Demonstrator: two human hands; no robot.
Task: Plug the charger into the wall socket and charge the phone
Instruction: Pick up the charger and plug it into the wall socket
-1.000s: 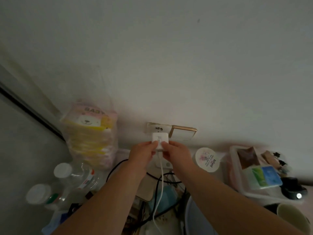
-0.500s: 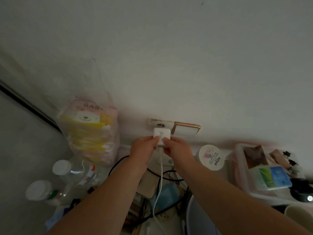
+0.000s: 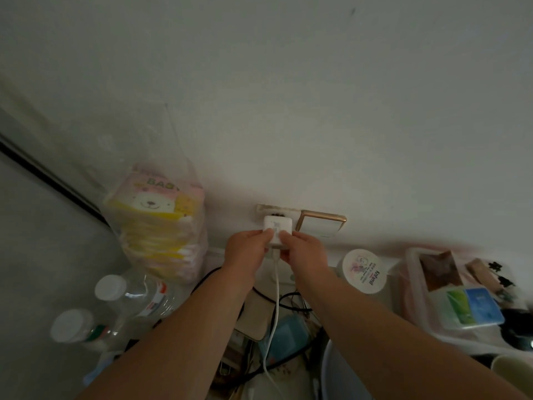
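A white charger block sits against the white wall socket, covering most of its face. My left hand pinches the block's left side and my right hand pinches its right side. A white cable hangs down from the charger's lower end between my forearms. Whether the prongs are seated in the socket is hidden. I cannot pick out the phone for certain among the clutter below.
A gold-framed switch plate sits just right of the socket. A wrapped pack of baby wipes stands at left, clear bottles below it. A round white jar and a plastic box lie at right; black cords tangle underneath.
Both hands have carried the charger upward along the wall, from just under the socket to over its face. The grip on the block has stayed the same.
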